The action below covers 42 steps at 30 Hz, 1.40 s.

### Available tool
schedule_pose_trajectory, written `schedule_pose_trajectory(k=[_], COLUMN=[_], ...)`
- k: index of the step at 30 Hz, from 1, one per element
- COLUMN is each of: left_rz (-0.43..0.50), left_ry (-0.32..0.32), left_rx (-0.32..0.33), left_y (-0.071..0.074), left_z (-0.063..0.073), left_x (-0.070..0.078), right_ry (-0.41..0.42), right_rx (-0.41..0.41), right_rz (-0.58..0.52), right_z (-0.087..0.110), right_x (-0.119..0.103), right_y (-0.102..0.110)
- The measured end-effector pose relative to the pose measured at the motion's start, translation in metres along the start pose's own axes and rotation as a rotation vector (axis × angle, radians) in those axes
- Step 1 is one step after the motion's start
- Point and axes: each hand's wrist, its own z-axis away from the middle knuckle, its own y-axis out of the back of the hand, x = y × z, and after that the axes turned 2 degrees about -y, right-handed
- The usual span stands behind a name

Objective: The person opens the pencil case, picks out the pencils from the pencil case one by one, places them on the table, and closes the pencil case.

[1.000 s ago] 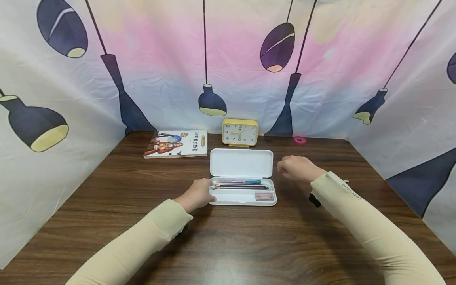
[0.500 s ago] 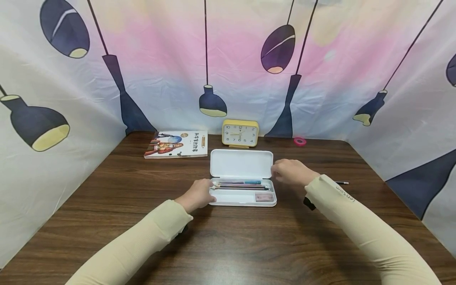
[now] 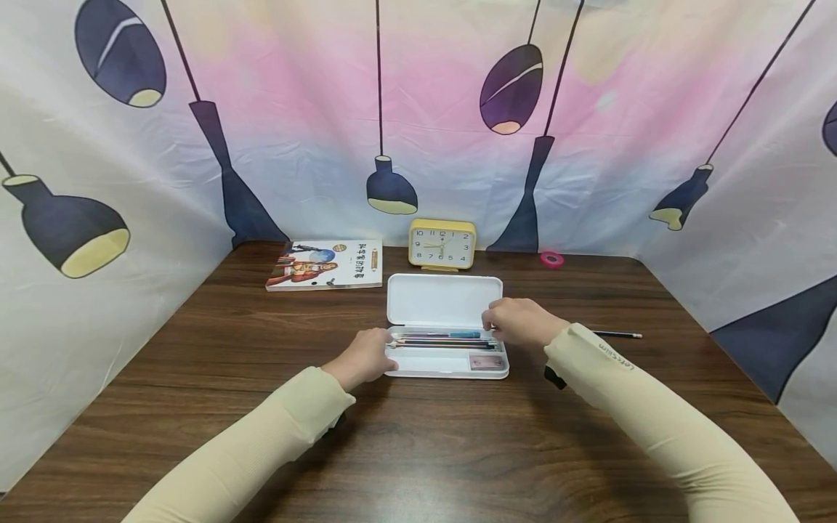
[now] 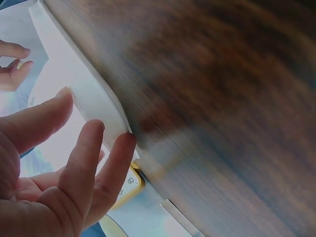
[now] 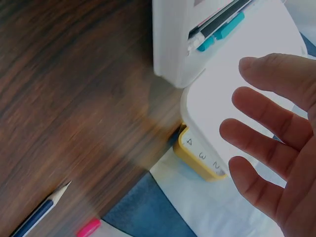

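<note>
A white pencil case lies on the table with its lid raised behind it. Pencils, a pen with a blue part and a pinkish eraser are inside. My left hand holds the case's left end, thumb at the front corner and fingers along the side. Over the right end of the case hovers my right hand. In the right wrist view the fingers are loosely bent and apart from the thumb, with nothing between them.
A dark pencil lies on the table right of the case, partly behind the right sleeve. Further back stand a yellow clock, a book lying flat, and a pink ring. A patterned cloth hangs behind.
My right hand has moved left, from beside the case to over its right end. More of the dark pencil on the table shows now. The left hand stays at the case.
</note>
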Motion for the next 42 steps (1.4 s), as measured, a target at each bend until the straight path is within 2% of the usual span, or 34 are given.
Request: schedule_pose_trajectory(k=[3, 19, 26, 32, 42], left_rz=[-0.001, 0.008, 0.0, -0.012, -0.009], left_ry=[0.0, 0.016, 0.003, -0.015, -0.009], left_rx=[-0.001, -0.013, -0.003, 0.004, -0.003], left_y=[0.0, 0.001, 0.001, 0.0, 0.0], left_z=[0.0, 0.0, 0.0, 0.0, 0.0], left_x=[0.0, 0.0, 0.0, 0.0, -0.001], right_ry=[-0.002, 0.065, 0.104, 0.109, 0.092], right_rx=[-0.012, 0.035, 0.066, 0.048, 0.03], right_rz=[0.001, 0.026, 0.013, 0.003, 0.003], right_z=[-0.002, -0.015, -0.021, -0.026, -0.03], right_x=[-0.003, -0.015, -0.02, -0.023, -0.025], right_y=[-0.001, -0.007, -0.014, -0.018, -0.023])
